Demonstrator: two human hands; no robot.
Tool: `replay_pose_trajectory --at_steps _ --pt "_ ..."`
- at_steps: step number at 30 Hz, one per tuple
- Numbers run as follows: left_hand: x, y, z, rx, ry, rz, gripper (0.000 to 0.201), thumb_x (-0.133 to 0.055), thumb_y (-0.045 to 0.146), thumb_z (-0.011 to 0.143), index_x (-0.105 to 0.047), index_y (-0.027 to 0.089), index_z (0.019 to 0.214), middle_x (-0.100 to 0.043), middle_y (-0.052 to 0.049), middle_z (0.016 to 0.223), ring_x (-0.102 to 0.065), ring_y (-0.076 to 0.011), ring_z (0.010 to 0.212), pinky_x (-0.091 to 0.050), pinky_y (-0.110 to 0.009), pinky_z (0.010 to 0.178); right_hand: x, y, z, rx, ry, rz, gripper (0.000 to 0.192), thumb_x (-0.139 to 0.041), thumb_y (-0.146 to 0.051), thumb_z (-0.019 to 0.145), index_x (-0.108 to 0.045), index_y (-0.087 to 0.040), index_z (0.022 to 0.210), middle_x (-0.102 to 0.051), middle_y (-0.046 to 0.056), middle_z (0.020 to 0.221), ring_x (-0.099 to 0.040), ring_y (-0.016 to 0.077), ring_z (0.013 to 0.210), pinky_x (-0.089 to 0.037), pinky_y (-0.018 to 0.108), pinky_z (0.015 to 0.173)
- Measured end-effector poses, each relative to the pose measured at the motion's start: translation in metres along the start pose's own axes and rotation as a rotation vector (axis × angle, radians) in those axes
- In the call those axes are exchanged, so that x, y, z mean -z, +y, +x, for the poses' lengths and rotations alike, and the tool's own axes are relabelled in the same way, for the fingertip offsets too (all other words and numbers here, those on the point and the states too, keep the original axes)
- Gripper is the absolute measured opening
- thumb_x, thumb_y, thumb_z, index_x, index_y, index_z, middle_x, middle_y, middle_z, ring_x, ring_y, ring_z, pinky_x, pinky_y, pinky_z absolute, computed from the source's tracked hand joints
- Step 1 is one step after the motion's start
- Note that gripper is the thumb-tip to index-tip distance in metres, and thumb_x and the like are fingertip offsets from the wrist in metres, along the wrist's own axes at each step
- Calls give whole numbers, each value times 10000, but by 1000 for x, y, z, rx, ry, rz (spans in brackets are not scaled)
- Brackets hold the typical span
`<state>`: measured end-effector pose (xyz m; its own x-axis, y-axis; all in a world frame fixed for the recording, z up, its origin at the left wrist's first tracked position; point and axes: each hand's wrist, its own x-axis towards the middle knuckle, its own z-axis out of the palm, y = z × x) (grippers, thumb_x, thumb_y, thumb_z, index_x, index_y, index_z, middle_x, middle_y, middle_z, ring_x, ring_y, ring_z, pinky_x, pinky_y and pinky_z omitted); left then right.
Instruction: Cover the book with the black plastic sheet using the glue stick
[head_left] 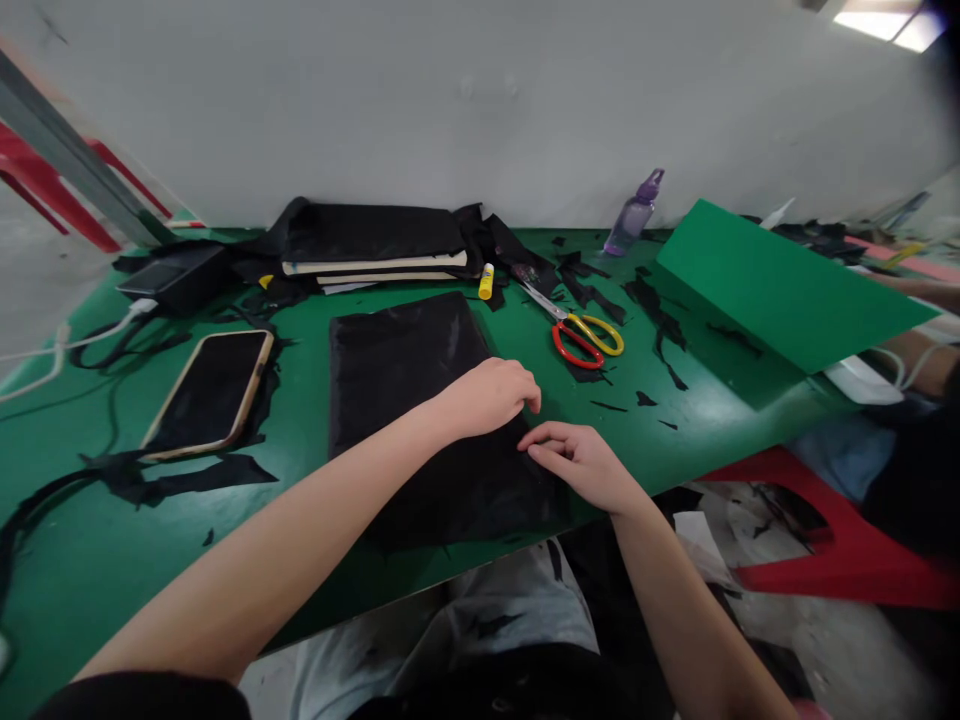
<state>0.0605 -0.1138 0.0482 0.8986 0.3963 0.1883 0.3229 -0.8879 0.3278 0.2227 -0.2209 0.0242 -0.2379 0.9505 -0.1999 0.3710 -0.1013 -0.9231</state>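
Note:
A black rectangular sheet of fabric lies flat on the green table in front of me. My left hand rests on the sheet's right edge with its fingers curled down onto the cloth. Just below it, my right hand pinches the same right edge between thumb and fingertips. Red-and-yellow scissors lie shut on the table a little beyond both hands.
A phone lies face up at the left among black scraps and cables. Stacked black boards, a yellow glue stick, a purple bottle and a tilted green board stand behind. A red stool is at right.

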Motion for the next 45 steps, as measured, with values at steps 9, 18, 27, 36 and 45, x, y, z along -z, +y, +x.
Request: replay_pose_trajectory --at_steps 9,18,27,36,45 --pt "-14 -3 0 -35 30 -39 276 -436 31 813 -657 179 740 -658 -3 788 -540 -144 848 -408 -280 817 0 -2 -1 3 0 -28 196 -534 -280 812 -657 -169 916 -474 -38 564 -306 86 509 -207 230 488" --pt "-5 1 2 -65 -3 -45 241 -440 71 819 -646 186 770 -661 1 779 -532 -147 831 -385 -281 815 0 0 -2 -3 -2 1 194 -538 -280 822 -657 -165 923 -499 -31 588 -320 83 520 -210 225 493" --pt "-14 -4 12 -51 -52 -38 227 -422 133 856 -641 191 850 -657 -5 785 -581 -134 775 -399 -283 809 6 -5 -2 -16 -30 30 218 -552 -332 841 -656 -180 959 -445 -46 567 -349 81 521 -252 219 497" --pt "-20 -8 9 -28 3 -42 199 -472 172 856 -619 214 984 -630 -13 772 -603 -152 773 -440 -269 748 57 -33 11 -79 93 -209 274 -486 -444 873 -595 -193 879 -698 73 881 -664 181 735 -504 293 636" --pt "-13 -11 7 -120 92 7 176 -448 150 861 -601 192 937 -646 -17 890 -557 -155 879 -409 -276 798 77 -70 165 502 523 -1025 328 -388 -122 887 -599 -202 1125 -647 68 1134 -593 224 996 -446 319 770"
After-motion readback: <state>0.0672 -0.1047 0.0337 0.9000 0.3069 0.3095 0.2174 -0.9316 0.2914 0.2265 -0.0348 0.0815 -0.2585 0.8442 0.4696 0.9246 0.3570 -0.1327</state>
